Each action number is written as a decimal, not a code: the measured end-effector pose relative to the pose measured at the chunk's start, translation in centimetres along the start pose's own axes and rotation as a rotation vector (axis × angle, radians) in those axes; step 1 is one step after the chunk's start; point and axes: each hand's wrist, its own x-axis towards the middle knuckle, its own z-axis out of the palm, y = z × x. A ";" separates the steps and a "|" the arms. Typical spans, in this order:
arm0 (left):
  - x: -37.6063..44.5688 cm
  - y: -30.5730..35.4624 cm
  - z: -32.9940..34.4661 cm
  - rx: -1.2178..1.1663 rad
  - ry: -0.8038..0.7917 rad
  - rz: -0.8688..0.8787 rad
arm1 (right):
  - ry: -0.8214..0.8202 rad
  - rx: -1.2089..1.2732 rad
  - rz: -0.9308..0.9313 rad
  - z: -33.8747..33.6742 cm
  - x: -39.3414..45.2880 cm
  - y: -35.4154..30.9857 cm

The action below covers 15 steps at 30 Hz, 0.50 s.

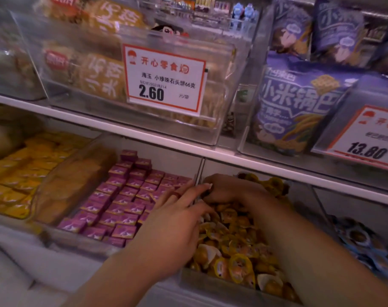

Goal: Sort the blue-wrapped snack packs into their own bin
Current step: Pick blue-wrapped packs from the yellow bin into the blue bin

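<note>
Blue-wrapped snack packs (pixel 363 242) lie heaped in a clear bin at the lower right. To their left stands a clear bin (pixel 215 282) full of orange-wrapped round snack packs (pixel 237 253). My left hand (pixel 177 220) lies over the left edge of that orange bin, fingers spread, a ring on one finger. My right hand (pixel 226 188) reaches deep into the back of the orange heap with its fingers curled down into the packs. What the right fingers hold is hidden. I see no blue pack among the orange ones.
Purple square packs (pixel 122 196) fill the bin left of the orange one, and yellow packs (pixel 22 171) fill the bin further left. A white shelf edge (pixel 144 134) runs overhead with clear bins, price tags (pixel 164 77) and large blue bags (pixel 299 103).
</note>
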 end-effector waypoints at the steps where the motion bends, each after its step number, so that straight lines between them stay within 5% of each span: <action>1: 0.0 -0.1 0.0 0.000 0.000 -0.002 | -0.034 0.034 -0.022 -0.1 -0.3 -0.2; 10: 0.1 0.1 0.0 -0.013 0.071 0.014 | -0.092 0.283 -0.178 -1.7 -6.1 1.6; 15: 0.2 2.0 0.5 0.061 0.290 0.108 | -0.085 0.097 -0.185 -3.4 -10.1 2.7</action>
